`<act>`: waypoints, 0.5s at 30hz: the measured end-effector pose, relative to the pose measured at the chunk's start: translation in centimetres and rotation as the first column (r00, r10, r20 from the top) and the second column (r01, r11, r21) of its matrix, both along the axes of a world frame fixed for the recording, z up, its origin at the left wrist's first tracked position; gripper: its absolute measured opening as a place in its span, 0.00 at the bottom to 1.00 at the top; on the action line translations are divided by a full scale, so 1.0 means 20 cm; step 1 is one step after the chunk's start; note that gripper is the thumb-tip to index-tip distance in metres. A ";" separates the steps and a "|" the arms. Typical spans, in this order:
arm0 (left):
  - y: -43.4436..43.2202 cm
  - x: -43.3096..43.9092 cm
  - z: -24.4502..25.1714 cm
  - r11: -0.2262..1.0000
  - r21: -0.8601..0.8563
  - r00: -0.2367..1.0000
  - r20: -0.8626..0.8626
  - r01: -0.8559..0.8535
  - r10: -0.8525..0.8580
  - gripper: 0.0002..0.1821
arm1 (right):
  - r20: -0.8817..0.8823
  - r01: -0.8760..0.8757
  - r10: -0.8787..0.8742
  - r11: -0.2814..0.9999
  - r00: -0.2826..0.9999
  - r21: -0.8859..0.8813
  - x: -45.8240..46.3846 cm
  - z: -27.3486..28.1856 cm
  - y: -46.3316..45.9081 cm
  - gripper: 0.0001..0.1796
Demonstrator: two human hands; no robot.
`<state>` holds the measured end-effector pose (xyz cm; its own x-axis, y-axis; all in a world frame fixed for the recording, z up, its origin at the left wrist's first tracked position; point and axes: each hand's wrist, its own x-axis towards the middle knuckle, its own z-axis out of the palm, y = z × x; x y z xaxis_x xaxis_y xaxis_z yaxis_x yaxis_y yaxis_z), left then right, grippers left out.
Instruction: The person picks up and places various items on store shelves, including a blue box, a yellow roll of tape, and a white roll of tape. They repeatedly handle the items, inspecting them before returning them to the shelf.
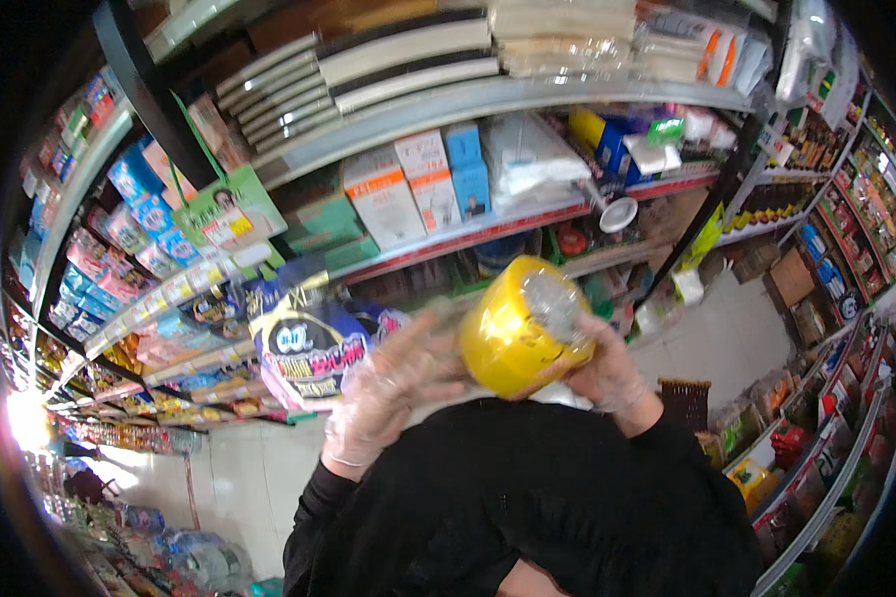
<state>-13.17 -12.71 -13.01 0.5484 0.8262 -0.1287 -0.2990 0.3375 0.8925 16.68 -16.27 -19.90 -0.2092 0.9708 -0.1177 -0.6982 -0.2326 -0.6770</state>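
Note:
A yellow, shiny, plastic-wrapped roll or tub (519, 328) is tilted in front of the chest, its grey end facing up and right. My right hand (605, 366), in a clear thin glove, grips it from the right and below. My left hand (396, 380), gloved the same way and blurred, is at its left with fingers spread; whether the fingertips touch it cannot be told. Behind my left hand, a dark blue and pink package of pads (310, 354) hangs or stands at the shelf front.
Ahead is a metal shelf (448, 250) with white-and-orange boxes (384, 198), blue boxes (469, 179) and plastic-wrapped goods. A green tag (231, 213) hangs from a post at the left. Packed shelves stand on both sides, with tiled floor (239, 485) between. A white-rimmed object (618, 215) juts from the shelf.

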 end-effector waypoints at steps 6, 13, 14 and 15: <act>-0.10 -0.30 0.03 0.936 0.216 0.960 0.073 -0.279 0.270 0.47 | -0.009 0.217 -0.217 0.976 0.976 -0.003 0.24 -0.19 -0.12 0.43; -0.23 -0.46 0.00 0.860 0.178 0.875 0.008 -0.478 0.485 0.43 | 0.089 0.367 -0.358 0.924 0.929 -0.109 0.37 -0.38 -0.11 0.42; -0.23 -0.46 0.00 0.842 0.167 0.855 0.005 -0.513 0.519 0.42 | 0.081 0.370 -0.361 0.918 0.929 -0.143 0.37 -0.42 -0.10 0.42; -0.22 -0.46 0.00 0.845 0.166 0.858 0.013 -0.509 0.514 0.42 | 0.073 0.372 -0.365 0.912 0.928 -0.173 0.36 -0.45 -0.08 0.41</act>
<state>-22.31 -17.06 -12.97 0.0403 0.9990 0.0177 -0.3619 -0.0019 0.9322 23.90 -17.78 -28.90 0.1677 0.9395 -0.2988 -0.7320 -0.0844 -0.6761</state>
